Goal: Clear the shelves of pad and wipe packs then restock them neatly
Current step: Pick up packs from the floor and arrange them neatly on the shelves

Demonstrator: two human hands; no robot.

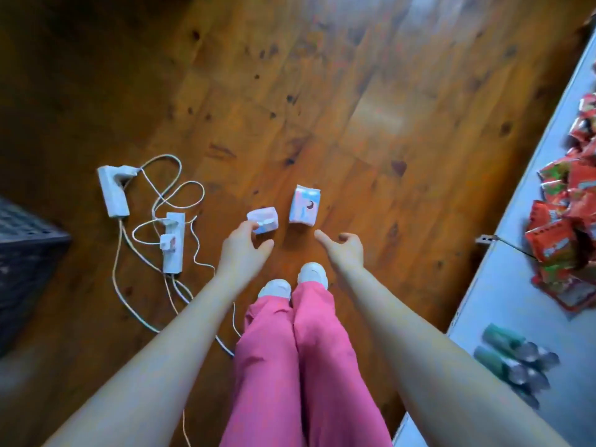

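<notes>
Two small packs lie on the wooden floor in front of my feet. The left one, a pink-and-white pad pack [265, 220], lies flat. My left hand [243, 250] reaches down to it, its fingers spread and relaxed, the fingertips touching or just over its near edge. The right one, a pink-and-blue pad pack [304, 204], stands a little farther out. My right hand [343, 250] hovers just short of it, forefinger stretched toward it, other fingers loosely curled, holding nothing.
Two white power strips [113, 191] [172, 243] with tangled cords lie on the floor at left. A dark crate [22, 262] sits at the left edge. On the right, a pale shelf [503, 285] holds red snack packets [561, 227] and green-handled items [516, 359].
</notes>
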